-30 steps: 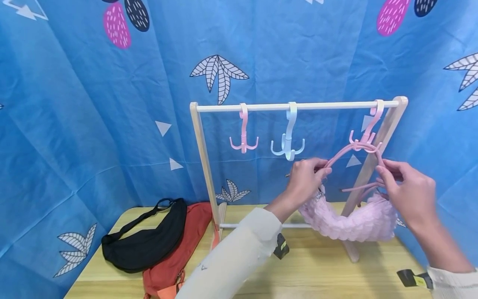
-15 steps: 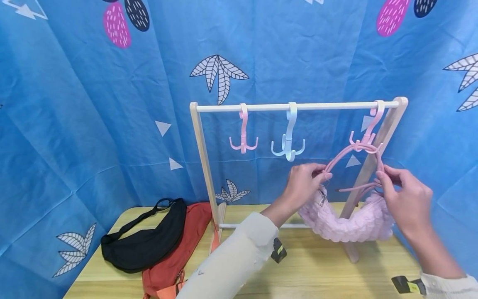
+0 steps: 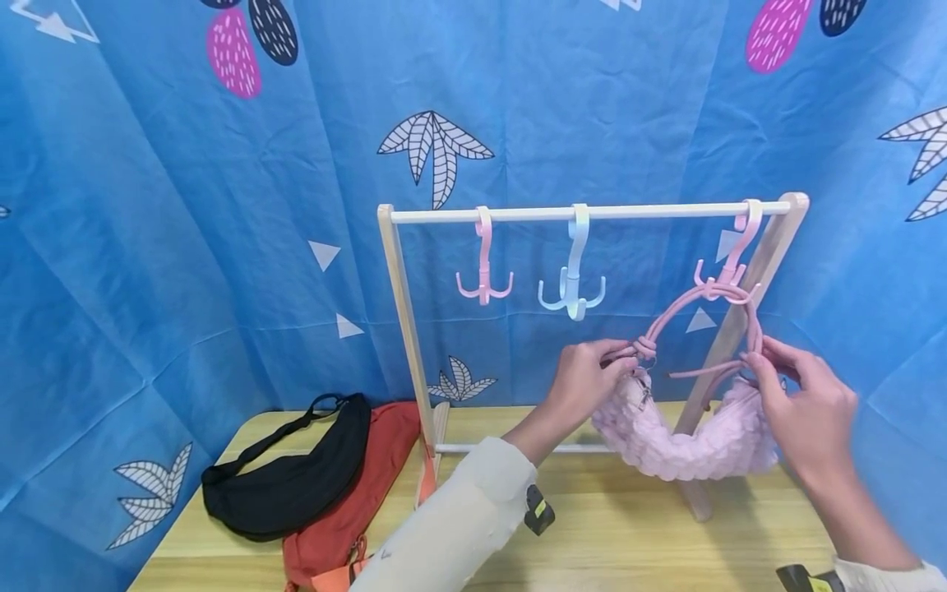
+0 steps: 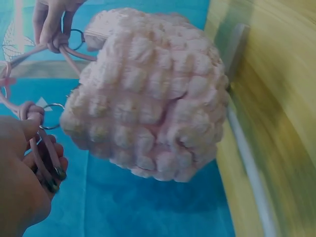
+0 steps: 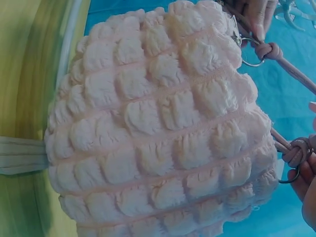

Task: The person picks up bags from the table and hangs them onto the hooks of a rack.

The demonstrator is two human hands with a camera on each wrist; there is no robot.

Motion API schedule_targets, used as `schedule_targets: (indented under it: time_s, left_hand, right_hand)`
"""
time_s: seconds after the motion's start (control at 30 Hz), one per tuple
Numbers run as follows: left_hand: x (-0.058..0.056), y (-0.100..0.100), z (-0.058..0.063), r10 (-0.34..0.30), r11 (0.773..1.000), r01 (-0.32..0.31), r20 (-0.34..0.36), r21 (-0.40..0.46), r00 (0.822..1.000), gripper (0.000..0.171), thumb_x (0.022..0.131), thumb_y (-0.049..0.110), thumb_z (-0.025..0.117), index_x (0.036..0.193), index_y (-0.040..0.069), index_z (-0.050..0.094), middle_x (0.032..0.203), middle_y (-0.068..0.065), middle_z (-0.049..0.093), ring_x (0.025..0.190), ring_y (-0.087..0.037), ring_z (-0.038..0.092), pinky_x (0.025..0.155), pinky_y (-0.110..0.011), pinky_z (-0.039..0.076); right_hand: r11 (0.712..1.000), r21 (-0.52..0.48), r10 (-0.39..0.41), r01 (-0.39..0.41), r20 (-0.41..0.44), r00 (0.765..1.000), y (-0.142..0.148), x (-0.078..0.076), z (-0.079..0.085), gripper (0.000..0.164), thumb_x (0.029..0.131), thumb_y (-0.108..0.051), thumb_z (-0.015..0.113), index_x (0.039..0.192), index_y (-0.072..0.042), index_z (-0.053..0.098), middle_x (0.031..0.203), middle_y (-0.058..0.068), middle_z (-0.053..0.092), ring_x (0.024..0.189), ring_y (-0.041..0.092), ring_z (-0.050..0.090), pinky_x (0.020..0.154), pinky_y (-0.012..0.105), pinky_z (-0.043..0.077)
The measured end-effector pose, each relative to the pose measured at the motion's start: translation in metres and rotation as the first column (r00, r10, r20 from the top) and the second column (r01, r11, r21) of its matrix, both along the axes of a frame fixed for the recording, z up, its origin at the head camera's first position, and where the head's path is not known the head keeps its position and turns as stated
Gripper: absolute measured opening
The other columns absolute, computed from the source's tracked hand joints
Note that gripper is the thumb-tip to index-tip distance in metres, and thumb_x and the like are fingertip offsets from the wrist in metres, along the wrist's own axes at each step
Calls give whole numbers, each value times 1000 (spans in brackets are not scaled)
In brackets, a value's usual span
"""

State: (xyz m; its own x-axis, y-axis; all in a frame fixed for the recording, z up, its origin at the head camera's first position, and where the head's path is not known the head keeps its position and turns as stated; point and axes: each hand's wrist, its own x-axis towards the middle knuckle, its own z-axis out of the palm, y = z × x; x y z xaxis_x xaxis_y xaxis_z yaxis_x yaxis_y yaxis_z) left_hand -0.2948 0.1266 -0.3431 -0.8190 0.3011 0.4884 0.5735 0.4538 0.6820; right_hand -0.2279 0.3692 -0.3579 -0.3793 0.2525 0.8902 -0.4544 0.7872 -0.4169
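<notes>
A pale pink puffy handbag (image 3: 684,452) hangs by its pink cord handle (image 3: 669,311) from the right pink hook (image 3: 743,238). My left hand (image 3: 584,382) pinches the loose cord ends beside the left knot (image 4: 30,111), next to a metal ring (image 4: 53,116). My right hand (image 3: 806,403) pinches the cord at the right knot (image 4: 60,41), by the bag's other end. Quilted puffs of the bag fill most of the right wrist view, where only a few right fingers (image 5: 301,183) show at the edge.
The white rail (image 3: 651,212) of a wooden rack also carries a left pink hook (image 3: 484,263) and a light blue hook (image 3: 574,271). A black waist bag (image 3: 296,477) lies over a red bag (image 3: 392,440) at the table's left. Blue patterned cloth (image 3: 244,247) stands behind.
My left hand has slid left and down from the handle to the cord ends, baring the left knot. My right hand has lowered slightly along the cord. The bag stays nearly still.
</notes>
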Motion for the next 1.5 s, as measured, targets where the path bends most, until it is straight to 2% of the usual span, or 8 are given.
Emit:
schedule_targets:
  time_s: [0.13,0.3,0.47,0.73,1.13,1.27,1.37,1.5]
  left_hand:
    - [-1,-9,-10,11,1000,-11,21,26,1000,27,100,24,70,123,11,77,117,-4,79,87,-4,70,68,-8,49]
    - [-2,-18,-19,11,1000,-11,5,22,1000,31,102,27,66,126,9,75,112,-7,81,62,-1,49,53,-13,38]
    - [-1,-25,-25,-15,997,13,30,70,999,32,102,26,67,127,7,74,113,-12,80,55,0,45,46,-14,36]
    - [0,-34,-33,-22,997,18,48,77,999,32,102,27,66,126,7,74,105,-11,80,51,-1,39,45,-15,32]
    - [1,-45,-40,-27,997,22,71,71,997,32,101,23,69,125,4,74,109,-11,80,57,0,42,49,-14,34]
    - [1,-50,-42,-41,996,33,96,83,995,29,101,22,69,122,4,76,97,-11,80,57,-1,42,50,-15,34]
    - [2,-55,-45,-50,995,39,119,92,992,29,101,22,68,123,5,76,102,-11,80,64,-3,52,56,-14,41]
    - [5,-62,-50,-48,995,36,134,88,990,32,102,25,67,127,6,73,122,-9,77,95,-8,73,77,-14,55]
  right_hand:
    - [1000,-27,12,-12,24,1000,-1,2,-2,34,88,-3,81,122,-2,75,109,-45,56,100,-29,55,85,-5,40]
    - [998,-61,18,-17,15,1000,1,3,-4,39,84,-1,84,121,-7,77,109,-45,59,100,-26,59,86,-4,42]
    - [998,-60,5,-6,-23,1000,4,5,-7,39,81,2,85,118,-6,78,109,-44,61,101,-26,59,89,-4,41]
    - [1000,-18,-5,4,-74,997,5,10,-6,38,81,11,80,117,0,77,123,-5,73,113,-22,57,102,3,42]
    - [994,112,9,0,-78,997,18,16,-15,30,87,-6,77,116,3,76,128,0,74,124,-19,52,110,5,37]
    - [991,137,11,-2,-64,998,18,18,-14,31,91,-14,75,117,3,76,129,8,74,127,-19,51,111,5,36]
    - [989,145,19,-11,-57,998,17,20,-15,33,93,-18,75,118,4,75,129,11,73,128,-19,50,111,5,35]
    - [988,155,27,-21,-35,999,15,24,-16,35,93,-19,74,120,4,74,130,14,72,129,-19,50,112,5,35]
